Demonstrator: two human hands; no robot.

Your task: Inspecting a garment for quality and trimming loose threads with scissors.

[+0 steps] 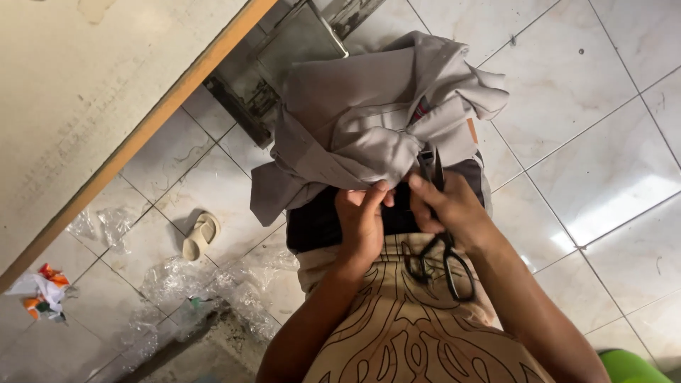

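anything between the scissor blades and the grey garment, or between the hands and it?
Nothing visible. The left hand pinches the grey garment directly; the right hand holds the black scissors, whose blades reach the fabric's gathered edge with no gap showing.

The one camera sits on my head and looks almost straight down, close over my lap, with the tiled floor point(596, 142) filling the right side and the desk point(85, 106) edge slanting across the upper left, seemingly tilted a little, and no second view overlaps it.
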